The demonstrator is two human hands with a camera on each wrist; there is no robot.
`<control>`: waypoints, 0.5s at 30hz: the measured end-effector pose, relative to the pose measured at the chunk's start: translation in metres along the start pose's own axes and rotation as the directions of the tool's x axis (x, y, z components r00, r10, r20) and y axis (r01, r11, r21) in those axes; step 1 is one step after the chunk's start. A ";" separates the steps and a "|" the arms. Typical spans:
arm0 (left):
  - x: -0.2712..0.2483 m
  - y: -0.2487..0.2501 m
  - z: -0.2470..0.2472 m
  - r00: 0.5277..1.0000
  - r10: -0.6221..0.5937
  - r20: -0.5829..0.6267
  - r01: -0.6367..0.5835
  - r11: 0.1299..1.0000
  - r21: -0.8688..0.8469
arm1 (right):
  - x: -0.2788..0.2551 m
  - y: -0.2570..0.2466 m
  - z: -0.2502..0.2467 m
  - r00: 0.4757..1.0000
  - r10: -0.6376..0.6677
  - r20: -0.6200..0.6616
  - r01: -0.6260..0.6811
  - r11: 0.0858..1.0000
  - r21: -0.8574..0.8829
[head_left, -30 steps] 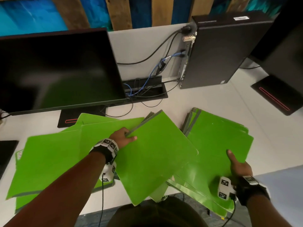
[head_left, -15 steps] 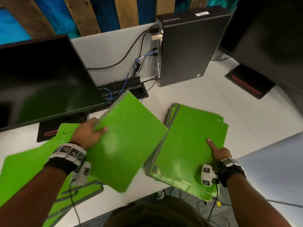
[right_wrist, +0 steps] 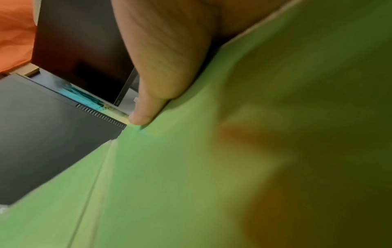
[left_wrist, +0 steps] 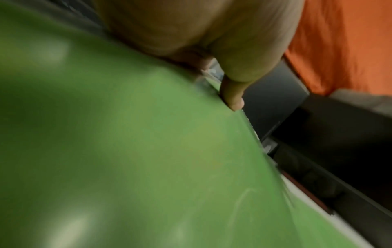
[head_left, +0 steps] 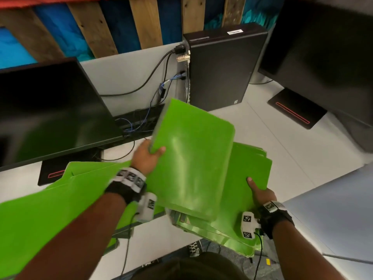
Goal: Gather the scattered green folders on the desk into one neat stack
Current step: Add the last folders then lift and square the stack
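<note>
Hanging tilted above the stack (head_left: pixel 250 178) on the right, a green folder (head_left: pixel 191 158) is pinched at its left edge by the left hand (head_left: pixel 146 156), probably so it can drop square on top. The right hand (head_left: pixel 260 194) clamps the stack's near corner, thumb on top, steadying it at the worktop (head_left: pixel 282 142) edge. More loose folders (head_left: pixel 60 199) lie left. Behind stand a monitor (head_left: pixel 50 110), a computer tower (head_left: pixel 222 67) and cables (head_left: pixel 141 122), none blocking.

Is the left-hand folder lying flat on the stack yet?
No. The folder is tilted, far edge raised, left hand gripping it over the stack.
</note>
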State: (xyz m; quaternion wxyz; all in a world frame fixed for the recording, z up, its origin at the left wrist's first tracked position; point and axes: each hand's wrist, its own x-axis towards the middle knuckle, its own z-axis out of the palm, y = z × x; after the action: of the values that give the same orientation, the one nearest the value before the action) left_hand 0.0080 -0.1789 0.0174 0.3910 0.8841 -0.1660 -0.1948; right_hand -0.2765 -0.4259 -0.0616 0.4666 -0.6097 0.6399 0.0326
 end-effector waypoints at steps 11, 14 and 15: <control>-0.019 -0.012 0.113 0.980 -0.177 0.091 0.148 0.954 0.262 | -0.005 -0.009 0.009 0.999 -0.012 0.048 0.011 1.000 0.016; -0.025 -0.021 0.110 0.970 -0.165 0.177 0.089 0.923 0.374 | -0.008 -0.018 0.019 0.996 -0.033 0.080 0.031 0.999 0.029; -0.026 -0.025 0.106 0.967 -0.142 0.211 0.039 0.903 0.427 | -0.008 -0.021 0.024 0.995 -0.050 0.088 0.048 0.999 0.025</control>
State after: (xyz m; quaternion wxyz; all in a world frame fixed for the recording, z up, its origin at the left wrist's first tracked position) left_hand -0.0613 -0.2180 -0.0613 0.1598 0.9244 -0.2079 -0.2768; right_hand -0.2475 -0.4109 -0.0585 0.5022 -0.6178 0.6037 0.0411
